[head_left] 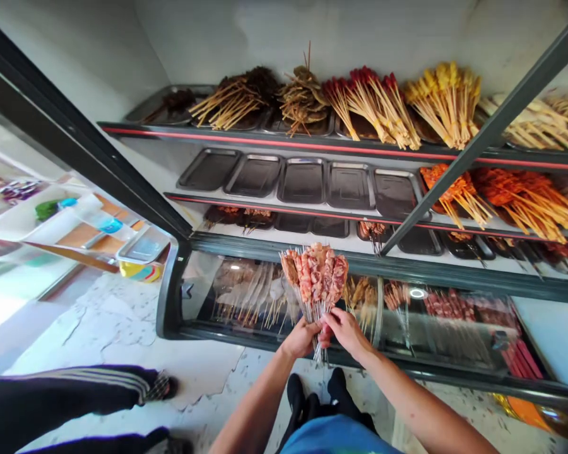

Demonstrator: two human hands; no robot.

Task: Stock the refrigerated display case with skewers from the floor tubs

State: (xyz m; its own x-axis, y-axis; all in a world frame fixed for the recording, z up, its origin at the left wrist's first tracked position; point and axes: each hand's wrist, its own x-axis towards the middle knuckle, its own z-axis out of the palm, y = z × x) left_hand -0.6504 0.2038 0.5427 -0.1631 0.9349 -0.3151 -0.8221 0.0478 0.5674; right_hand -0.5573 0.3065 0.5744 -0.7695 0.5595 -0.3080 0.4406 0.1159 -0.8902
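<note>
A bunch of raw meat skewers (pixel 316 275) stands upright in front of the open display fridge. My left hand (pixel 300 339) is wrapped round the sticks near their lower ends. My right hand (pixel 344 329) grips the same sticks from the right, its fingers pinched on them. The pink and red meat fans out above both hands. Behind it the fridge's middle shelf carries several empty metal trays (pixel 301 180).
The top shelf (pixel 312 144) holds heaps of skewers in brown, red and yellow. Orange skewers (pixel 511 195) lie at the right of the middle shelf. The open fridge door (pixel 76 145) runs up to the left. Another person's leg in black striped trousers (pixel 76 391) is at bottom left.
</note>
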